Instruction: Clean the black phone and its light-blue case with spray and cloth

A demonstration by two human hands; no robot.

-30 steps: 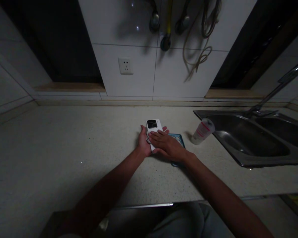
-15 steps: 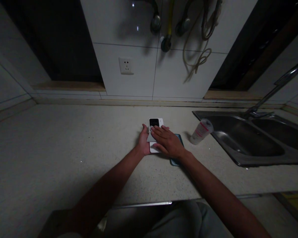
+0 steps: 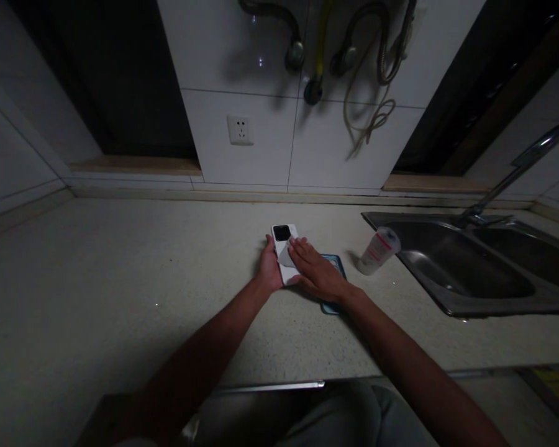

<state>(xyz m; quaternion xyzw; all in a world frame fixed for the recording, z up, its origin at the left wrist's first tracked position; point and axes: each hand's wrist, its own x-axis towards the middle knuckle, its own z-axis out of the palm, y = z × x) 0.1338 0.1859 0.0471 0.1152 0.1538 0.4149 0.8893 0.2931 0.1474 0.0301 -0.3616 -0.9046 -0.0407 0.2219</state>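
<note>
A white phone [image 3: 284,243] with a dark camera block lies back-up on the pale countertop [image 3: 121,273]. My left hand [image 3: 267,269] cups its left edge, fingers curled against the side. My right hand [image 3: 315,273] lies over the phone's right part, fingers stretched and pressing a small pale cloth or wipe [image 3: 285,256] onto it. Under my right wrist sits a dark teal phone case [image 3: 333,273], mostly covered.
A small white bottle with a red label [image 3: 377,249] leans beside the steel sink [image 3: 466,267] at the right, with a tap [image 3: 512,177] above. Hoses [image 3: 368,68] and a wall socket [image 3: 240,129] hang on the tiled wall behind.
The phone has turned slightly, its top now pointing a little left. My right hand has slid toward the lower right of the phone while the pale cloth shows beneath its fingers.
</note>
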